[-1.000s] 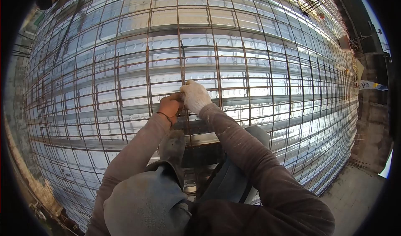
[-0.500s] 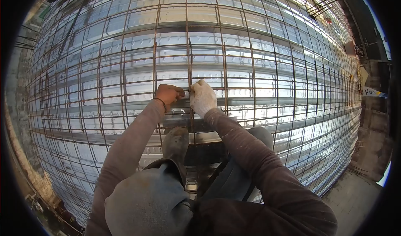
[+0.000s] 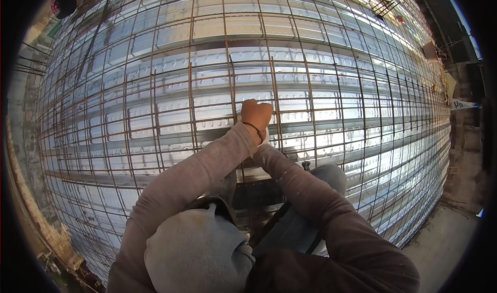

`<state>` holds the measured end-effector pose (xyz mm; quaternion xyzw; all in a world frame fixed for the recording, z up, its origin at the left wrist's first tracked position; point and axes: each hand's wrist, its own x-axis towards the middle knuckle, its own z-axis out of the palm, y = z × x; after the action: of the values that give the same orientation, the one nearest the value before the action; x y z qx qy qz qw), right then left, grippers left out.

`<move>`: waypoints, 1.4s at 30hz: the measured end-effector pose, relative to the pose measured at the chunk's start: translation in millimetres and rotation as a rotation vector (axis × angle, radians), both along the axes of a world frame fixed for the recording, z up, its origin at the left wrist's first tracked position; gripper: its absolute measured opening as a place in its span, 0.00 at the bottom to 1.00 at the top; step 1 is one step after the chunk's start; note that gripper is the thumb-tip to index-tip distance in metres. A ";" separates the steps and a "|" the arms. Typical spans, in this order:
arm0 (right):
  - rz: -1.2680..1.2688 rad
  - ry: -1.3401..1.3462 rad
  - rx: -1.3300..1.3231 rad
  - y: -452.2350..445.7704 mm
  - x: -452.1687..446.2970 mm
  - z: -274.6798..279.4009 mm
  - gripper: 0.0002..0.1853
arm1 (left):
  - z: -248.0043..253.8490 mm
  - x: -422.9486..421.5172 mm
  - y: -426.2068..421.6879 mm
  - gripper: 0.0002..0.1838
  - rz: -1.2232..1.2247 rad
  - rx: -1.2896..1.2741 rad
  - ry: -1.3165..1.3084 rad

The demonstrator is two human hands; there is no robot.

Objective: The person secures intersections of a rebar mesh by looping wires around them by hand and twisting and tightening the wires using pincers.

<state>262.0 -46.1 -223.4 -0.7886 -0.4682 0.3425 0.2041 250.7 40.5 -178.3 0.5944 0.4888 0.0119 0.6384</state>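
Left hand: bare, fingers curled into a fist [image 3: 257, 114] over the bars ahead of the body; whether anything is gripped inside cannot be told.
Right hand: mostly hidden behind the left wrist, only a sliver [image 3: 265, 136] showing; its hold cannot be told.
Hands together: overlapping in view, the left forearm crossing toward the right.
Wristband: dark, on the left wrist [image 3: 254, 129].
Bar mesh: rusty rods [image 3: 312, 106] crossing in a grid, directly under and around the hands.
Handling, judged: good practice calls for uncrossed wrists, a clear sight of the bar crossing, and fingertips kept off rod ends.
Decking: ribbed, shiny metal sheets [image 3: 173, 104] beneath the mesh.
Knees: left, in grey cloth [image 3: 199, 246], nearest the camera; right [image 3: 331, 179] beside the right sleeve [image 3: 310, 189].
Containers: none identifiable; contents cannot be reported.
Outer edge: rod ends [image 3: 392, 3] at upper right; a lettered panel [image 3: 462, 105] at far right.
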 end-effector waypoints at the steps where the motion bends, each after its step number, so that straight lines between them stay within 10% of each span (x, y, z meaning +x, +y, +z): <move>1: 0.025 -0.037 -0.029 -0.9 11.6 -8.1 0.20 | -11.4 -4.6 -3.5 0.10 -0.027 0.085 -0.103; 3: 0.076 -0.093 -0.061 -4.9 25.6 -18.1 0.18 | -3.2 -14.5 -7.9 0.10 -0.082 0.257 -0.312; 5: 0.137 -0.180 -0.048 -2.8 28.9 -18.1 0.17 | 37.2 -0.8 -13.4 0.11 0.426 -0.175 -0.146; 10: 0.293 -0.551 -0.011 8.2 26.7 -13.9 0.14 | 63.7 -9.8 -4.5 0.41 0.549 -0.427 -0.352; 17: -0.028 -0.076 0.251 19.8 42.0 -49.8 0.10 | 70.9 -19.0 2.0 0.36 0.547 -0.427 -0.337; 19: 0.296 -0.312 0.173 29.7 53.1 -45.0 0.10 | 68.0 -24.6 8.2 0.34 0.517 -0.435 -0.338; 31: 0.223 -0.144 0.132 35.8 49.8 21.5 0.24 | 64.4 -36.9 24.4 0.34 0.616 -0.629 -0.440; 35: 0.137 0.041 0.279 29.7 37.4 16.6 0.14 | 68.5 -50.7 15.1 0.41 0.428 -0.311 -0.413; 42: 0.358 -0.217 0.191 37.0 31.1 47.2 0.12 | 113.4 -72.2 -3.6 0.51 0.576 -0.512 -0.283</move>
<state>293.1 -9.1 -176.1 -0.7022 -0.6503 0.2405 0.1620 178.6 36.9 -64.9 0.2476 0.5298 0.1499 0.7972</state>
